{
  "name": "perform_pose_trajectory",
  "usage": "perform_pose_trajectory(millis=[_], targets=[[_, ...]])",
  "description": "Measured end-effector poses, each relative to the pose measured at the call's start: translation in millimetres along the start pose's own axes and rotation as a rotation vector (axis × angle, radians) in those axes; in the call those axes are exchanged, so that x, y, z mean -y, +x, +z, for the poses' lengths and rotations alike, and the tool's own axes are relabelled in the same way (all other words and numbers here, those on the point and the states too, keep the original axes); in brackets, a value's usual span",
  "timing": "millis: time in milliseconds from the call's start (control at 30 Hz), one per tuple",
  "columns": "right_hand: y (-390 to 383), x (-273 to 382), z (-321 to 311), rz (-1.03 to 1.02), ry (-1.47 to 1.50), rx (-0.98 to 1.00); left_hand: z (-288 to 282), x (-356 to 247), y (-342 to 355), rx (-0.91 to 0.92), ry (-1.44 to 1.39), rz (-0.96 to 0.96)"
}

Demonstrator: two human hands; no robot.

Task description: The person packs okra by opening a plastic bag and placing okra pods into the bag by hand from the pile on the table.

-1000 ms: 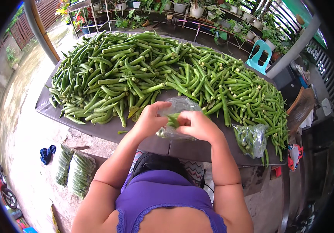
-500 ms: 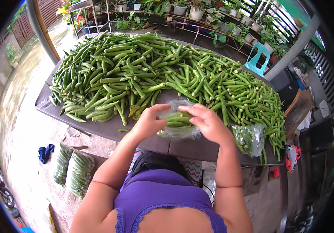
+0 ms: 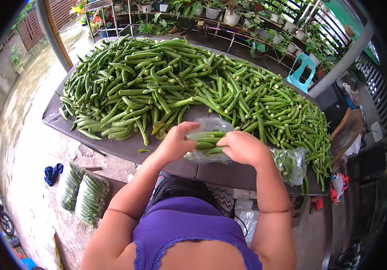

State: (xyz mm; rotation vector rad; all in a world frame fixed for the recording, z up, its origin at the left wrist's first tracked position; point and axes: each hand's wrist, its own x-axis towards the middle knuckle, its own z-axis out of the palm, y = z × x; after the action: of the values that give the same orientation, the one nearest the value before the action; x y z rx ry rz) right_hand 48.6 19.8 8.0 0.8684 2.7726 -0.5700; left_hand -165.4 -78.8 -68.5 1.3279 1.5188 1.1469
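Between my hands, at the near edge of the table, lies a clear plastic bag (image 3: 213, 124) with several green okra pods (image 3: 208, 143) lined up inside. My left hand (image 3: 178, 143) grips the bag's left side, thumb and fingers curled at its edge. On the right, my right hand (image 3: 247, 147) has its fingertips bent down at the right ends of the pods; the plastic there is partly hidden by the fingers. A big heap of loose okra (image 3: 130, 85) spreads across the table beyond both hands, smaller pods toward the right.
A second clear bag with okra (image 3: 291, 164) rests right of my right hand on the dark table (image 3: 175, 170). Two large packed okra bags (image 3: 91, 195) sit low on the left beside a dark blue cloth (image 3: 53, 174). A teal chair (image 3: 301, 72) and potted plants stand beyond.
My right hand has come down, its fingers bending from stretched over the bag to the pods' right ends. My left hand stays at the bag's left side.
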Motion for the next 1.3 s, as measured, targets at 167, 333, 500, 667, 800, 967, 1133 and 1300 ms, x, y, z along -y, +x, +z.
perform_pose_trajectory(millis=[167, 333, 500, 667, 800, 967, 1133, 1300], targets=[[-10.9, -19.5, 15.6, -0.119, -0.008, -0.072, 8.2, -36.1, -29.7, -0.052, 0.717, 0.546], [-23.1, -15.1, 24.7, -0.042, 0.103, 0.007, 34.1, 8.0, -46.0, 0.015, 1.136, 0.552], [-28.2, -17.3, 55.9, -0.215, 0.257, -0.345, 42.8, 34.6, -56.9, -0.119, 1.035, 0.553], [-26.3, -5.8, 88.2, -0.347, 0.279, -0.554, 51.0, 46.3, -62.4, -0.164, 0.946, 0.604], [-21.2, -9.4, 93.2, -0.366, 0.243, -0.637, 46.3, 51.1, -61.1, -0.166, 0.947, 0.598], [-34.4, -15.0, 84.6, -0.101, 0.061, -0.530, 39.3, 48.1, -61.2, -0.179, 0.967, 0.556], [-39.4, -9.9, 78.7, -0.084, 0.086, -0.602, 35.3, 39.3, -63.7, -0.209, 0.965, 0.527], [-31.9, -5.3, 94.9, -0.158, 0.155, -0.563, 34.1, 39.7, -61.6, -0.206, 0.986, 0.569]])
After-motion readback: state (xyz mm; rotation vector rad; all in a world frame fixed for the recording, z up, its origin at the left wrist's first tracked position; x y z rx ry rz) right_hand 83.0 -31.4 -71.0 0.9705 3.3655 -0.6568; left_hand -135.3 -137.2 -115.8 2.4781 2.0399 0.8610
